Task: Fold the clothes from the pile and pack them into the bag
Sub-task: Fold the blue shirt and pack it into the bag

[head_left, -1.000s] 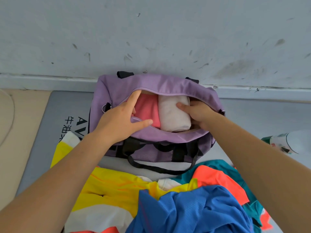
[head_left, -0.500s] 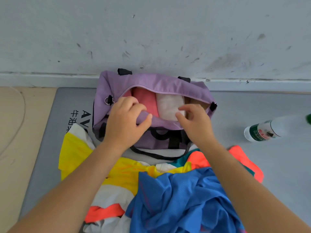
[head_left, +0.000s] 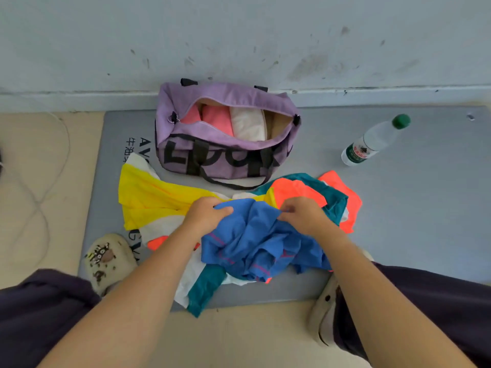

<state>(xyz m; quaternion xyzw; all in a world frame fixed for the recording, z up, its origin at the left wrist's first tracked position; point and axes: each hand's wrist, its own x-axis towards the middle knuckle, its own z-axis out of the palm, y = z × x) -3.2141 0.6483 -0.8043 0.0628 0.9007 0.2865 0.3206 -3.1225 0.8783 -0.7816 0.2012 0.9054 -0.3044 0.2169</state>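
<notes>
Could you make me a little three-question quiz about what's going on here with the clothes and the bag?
1. True or false: the purple bag is zipped shut.
2. Which garment do the left hand and right hand both hold? A) yellow shirt B) blue shirt C) pink shirt
3. Fill in: the water bottle lies on the grey ____.

Key: 1. False, it is open, with folded pink and white clothes inside. 2. B. 3. mat.

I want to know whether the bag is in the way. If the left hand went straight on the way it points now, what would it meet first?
Likely the yellow garment just beyond the left hand, then the purple bag farther on; depth is unclear.
</notes>
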